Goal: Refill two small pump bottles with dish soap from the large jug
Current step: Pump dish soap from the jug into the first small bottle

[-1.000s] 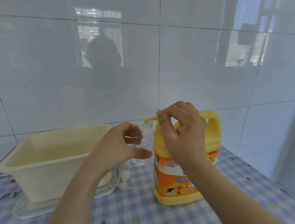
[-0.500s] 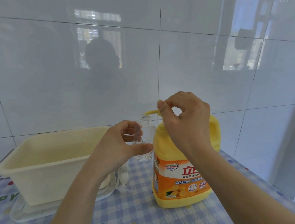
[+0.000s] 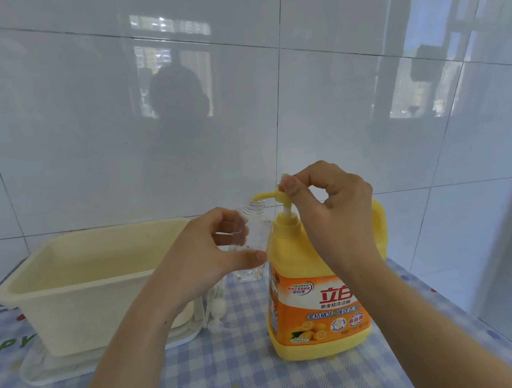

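A large yellow jug with an orange label stands on the checked tablecloth. Its yellow pump head is raised, the white stem showing, and the spout points left. My right hand pinches the pump head from above with curled fingers. Just left of the jug, my left hand grips a small clear bottle with no cap, its threaded mouth right under the spout. A white pump top with its tube lies on the cloth below my left hand.
A cream plastic tub sits on a clear tray at the left. White tiled wall stands close behind. The table edge runs down the right side.
The jug's pump head has risen and its white stem now shows. My right hand went up with it. My left hand keeps the clear bottle under the spout.
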A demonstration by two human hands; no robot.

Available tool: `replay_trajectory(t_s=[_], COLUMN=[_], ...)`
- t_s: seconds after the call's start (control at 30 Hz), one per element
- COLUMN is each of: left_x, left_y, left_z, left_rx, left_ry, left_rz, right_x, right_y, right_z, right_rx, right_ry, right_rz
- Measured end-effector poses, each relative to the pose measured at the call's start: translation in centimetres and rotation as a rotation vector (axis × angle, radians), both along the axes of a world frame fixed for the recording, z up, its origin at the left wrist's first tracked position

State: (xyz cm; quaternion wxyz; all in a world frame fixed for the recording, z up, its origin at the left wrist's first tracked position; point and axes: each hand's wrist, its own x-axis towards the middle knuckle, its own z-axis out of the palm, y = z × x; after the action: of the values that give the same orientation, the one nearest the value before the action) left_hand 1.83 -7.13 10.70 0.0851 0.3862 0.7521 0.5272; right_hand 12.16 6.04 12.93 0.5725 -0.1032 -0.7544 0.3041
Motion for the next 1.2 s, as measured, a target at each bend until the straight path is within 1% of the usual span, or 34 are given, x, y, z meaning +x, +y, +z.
replay_trajectory(t_s=[0.13, 0.3, 0.37, 0.77, 1.07, 1.2], left_x=[-0.1, -0.3, -0.3, -0.2, -0.1, -0.1], left_y=[0.0, 0.0, 0.0, 0.0, -0.1, 0.1], left_z=[-0.1, -0.3, -0.3, -0.3, -0.3, -0.3], left_rx=[-0.062, -0.117, -0.126, -0.119, -0.037, 0.047], left_ry=[0.021, 0.011, 0.012, 0.02, -0.056, -0.113], left_rz=[0.005, -0.026, -0.031, -0.038, -0.056, -0.046], right_x=[-0.1, -0.5, -0.7, -0.8, -1.1, -1.2], right_y=[0.1, -0.1, 0.0, -0.2, -0.8, -0.8], right_z=[-1.0, -2.2, -2.3, -2.3, -1.0, 0.8], right_rx=[0.033, 0.167, 0.19, 0.146, 0.099, 0.123], right_ry=[0.012, 0.054, 0.058, 0.064, 0.115, 0.072], right_rz=[-0.016, -0.08, -0.099, -0.117, -0.126, -0.177])
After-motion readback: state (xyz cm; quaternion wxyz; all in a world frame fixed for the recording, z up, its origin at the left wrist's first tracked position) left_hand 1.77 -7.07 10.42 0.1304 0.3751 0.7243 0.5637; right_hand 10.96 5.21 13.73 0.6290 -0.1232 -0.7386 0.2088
